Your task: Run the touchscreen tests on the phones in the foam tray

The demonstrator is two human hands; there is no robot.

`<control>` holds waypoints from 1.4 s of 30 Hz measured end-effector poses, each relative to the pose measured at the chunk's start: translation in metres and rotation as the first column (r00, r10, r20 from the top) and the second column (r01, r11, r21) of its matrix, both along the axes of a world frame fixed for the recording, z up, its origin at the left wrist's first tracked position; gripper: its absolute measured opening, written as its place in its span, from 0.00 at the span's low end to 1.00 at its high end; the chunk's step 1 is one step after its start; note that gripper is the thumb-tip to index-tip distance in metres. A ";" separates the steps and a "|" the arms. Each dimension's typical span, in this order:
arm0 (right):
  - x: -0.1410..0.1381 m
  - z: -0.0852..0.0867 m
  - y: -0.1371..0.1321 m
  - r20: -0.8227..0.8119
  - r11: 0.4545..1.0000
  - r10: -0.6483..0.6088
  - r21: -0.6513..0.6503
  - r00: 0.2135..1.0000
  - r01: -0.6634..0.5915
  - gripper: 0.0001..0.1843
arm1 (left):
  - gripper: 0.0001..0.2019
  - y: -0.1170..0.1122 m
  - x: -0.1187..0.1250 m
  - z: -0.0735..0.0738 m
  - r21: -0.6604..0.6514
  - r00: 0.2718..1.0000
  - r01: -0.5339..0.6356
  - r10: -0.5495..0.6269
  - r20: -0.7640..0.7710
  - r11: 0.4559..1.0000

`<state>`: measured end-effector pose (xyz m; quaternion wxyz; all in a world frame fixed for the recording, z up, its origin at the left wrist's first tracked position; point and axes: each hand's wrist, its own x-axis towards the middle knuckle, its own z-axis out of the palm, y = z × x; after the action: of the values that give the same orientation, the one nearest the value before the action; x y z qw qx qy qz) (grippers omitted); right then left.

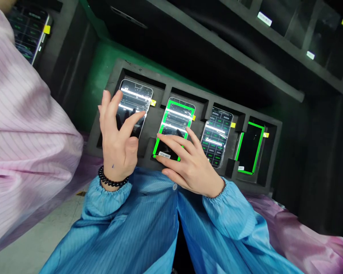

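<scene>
Several smartphones lie face up in the compartments of a dark foam tray before me. My left hand (121,133), fingers spread and a black coil band at the wrist, is over the leftmost phone (134,91) and partly covers its dark screen. My right hand (188,163) reaches across the lower part of the second phone (177,110), whose screen has a bright green border; its fingers are outstretched. Right of that hand lies a third phone (217,133) showing a grid of green labels. The rightmost phone (250,148) has a green frame on a black screen.
The foam tray (270,167) sits on a green surface (103,68). Beyond it runs a dark ledge (217,42). At left, a co-worker's pink sleeve (25,125) is near another phone (30,30) in a holder. Pink cloth (303,232) shows at lower right.
</scene>
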<state>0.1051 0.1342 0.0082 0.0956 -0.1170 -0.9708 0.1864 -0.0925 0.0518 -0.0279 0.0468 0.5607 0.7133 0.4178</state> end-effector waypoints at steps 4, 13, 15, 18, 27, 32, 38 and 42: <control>-0.003 -0.001 -0.002 0.031 1.000 0.012 -0.009 0.999 -0.012 0.20 | 0.31 0.000 0.000 0.002 0.000 1.000 0.000 0.000 -0.003 1.000; 0.037 0.026 0.030 0.072 0.979 -0.188 0.090 0.979 0.182 0.06 | 0.32 -0.001 -0.002 -0.003 0.011 1.000 0.016 -0.016 -0.003 1.000; 0.035 0.025 0.031 0.141 0.990 -0.130 0.073 0.981 0.121 0.06 | 0.33 -0.001 -0.003 -0.004 0.016 1.000 0.024 -0.024 -0.012 1.000; 0.023 0.022 0.030 0.219 0.997 -0.031 0.075 0.975 0.015 0.07 | 0.34 -0.001 -0.003 -0.005 0.013 0.999 0.024 -0.024 -0.021 1.000; 0.019 0.010 0.039 0.108 0.942 -0.155 0.317 0.982 0.114 0.03 | 0.33 -0.003 -0.003 -0.007 0.010 1.000 0.013 -0.013 -0.020 1.000; 0.021 0.016 0.035 0.136 0.997 -0.054 0.066 0.989 0.045 0.10 | 0.33 -0.002 -0.003 -0.007 0.010 0.999 0.020 -0.019 -0.034 1.000; -0.002 0.014 0.035 0.234 0.998 0.035 0.041 0.971 -0.046 0.10 | 0.32 -0.001 -0.002 -0.006 -0.002 0.999 0.015 -0.015 -0.035 1.000; -0.011 0.016 0.036 0.295 1.000 0.026 -0.018 0.955 -0.022 0.15 | 0.31 -0.001 -0.001 -0.004 -0.003 1.000 0.006 -0.006 -0.030 1.000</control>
<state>0.0944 0.1699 0.0247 -0.0537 -0.1323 -0.9742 0.1748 -0.0936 0.0505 -0.0319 0.0379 0.5690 0.7128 0.4083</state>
